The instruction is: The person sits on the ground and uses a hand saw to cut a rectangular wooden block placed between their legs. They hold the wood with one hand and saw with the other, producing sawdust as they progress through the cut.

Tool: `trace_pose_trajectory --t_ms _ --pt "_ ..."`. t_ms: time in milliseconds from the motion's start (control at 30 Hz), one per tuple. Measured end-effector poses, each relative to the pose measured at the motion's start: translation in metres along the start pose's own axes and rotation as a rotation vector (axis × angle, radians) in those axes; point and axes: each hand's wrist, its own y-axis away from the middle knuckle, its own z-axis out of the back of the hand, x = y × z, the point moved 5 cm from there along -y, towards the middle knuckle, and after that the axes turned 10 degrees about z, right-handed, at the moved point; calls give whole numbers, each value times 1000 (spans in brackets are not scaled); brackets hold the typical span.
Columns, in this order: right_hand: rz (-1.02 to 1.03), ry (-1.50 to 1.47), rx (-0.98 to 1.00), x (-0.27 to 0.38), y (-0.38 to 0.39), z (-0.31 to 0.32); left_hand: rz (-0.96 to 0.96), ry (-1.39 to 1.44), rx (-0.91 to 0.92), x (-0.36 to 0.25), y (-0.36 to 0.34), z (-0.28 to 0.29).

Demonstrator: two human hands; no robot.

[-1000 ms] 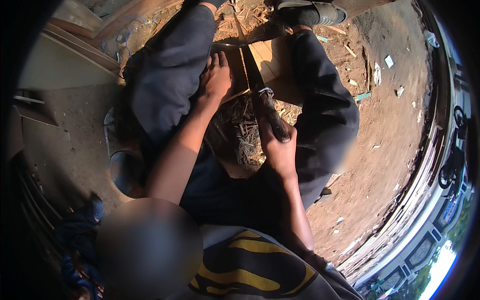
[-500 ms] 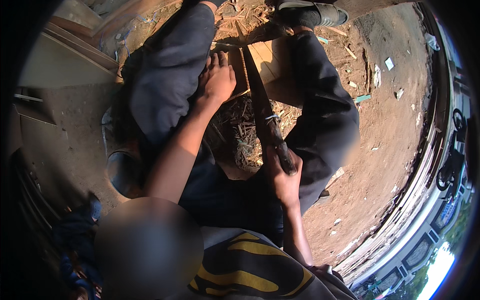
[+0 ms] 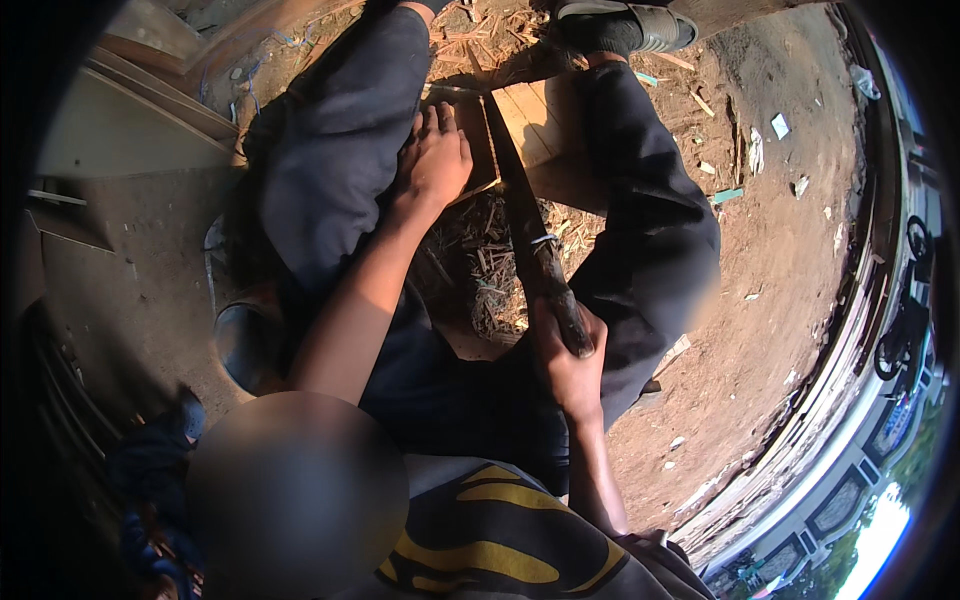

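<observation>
Head view, live: I've got the right hand [image 3: 570, 362] at four o'clock from centre, fingers [image 3: 545, 328] wrapped tightly round the handle of a saw [image 3: 520, 205], its dark blade slanting toward eleven o'clock beside a sunlit wooden board [image 3: 542, 118] at twelve. Over at eleven, the left hand [image 3: 437, 165] lies flat on shaded wood [image 3: 475, 125], fingers extended, gripping nothing. Wood scraps [image 3: 490, 270] litter the ground between the legs.

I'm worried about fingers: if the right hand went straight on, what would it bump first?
The right hand would probably meet the wooden board ahead along the saw, though depth is unclear.
</observation>
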Motion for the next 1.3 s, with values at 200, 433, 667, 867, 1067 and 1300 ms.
trace_pose_trajectory --t_ms 200,433,667,867,1067,1300 --pt "8 34 23 13 -8 -17 12 -69 38 10 -3 1" --pt "23 -34 -62 -7 -30 -18 -55 -83 2 4 -10 -18" --pt "71 92 42 23 5 -10 12 -31 -21 10 -1 -1" --pt "35 35 14 1 -66 -27 -141 -193 18 1 -2 -22" --pt "-9 88 24 17 48 6 12 25 -59 6 3 3" --pt "17 62 42 6 -68 -32 -62 -86 -3 27 -11 -43"
